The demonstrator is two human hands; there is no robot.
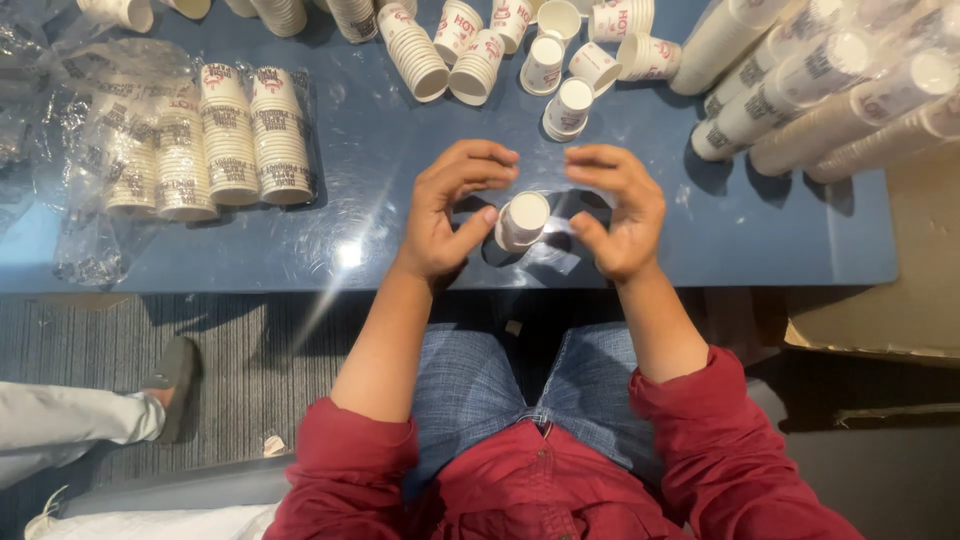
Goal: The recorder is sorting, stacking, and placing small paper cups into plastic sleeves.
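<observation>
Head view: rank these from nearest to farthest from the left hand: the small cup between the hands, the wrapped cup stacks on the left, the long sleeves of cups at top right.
From the left hand:
1. Small cup, touching its thumb, just right of it.
2. Wrapped cup stacks, up and left on the blue table.
3. Long sleeves of cups, far right, past the right hand.

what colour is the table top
Blue table, glossy with light glare; seen in the head view.

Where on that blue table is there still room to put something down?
Bare blue table lies between the wrapped cup stacks and the left hand, and right of the right hand toward the table edge. The far side is crowded with loose cups and long sleeves.
</observation>
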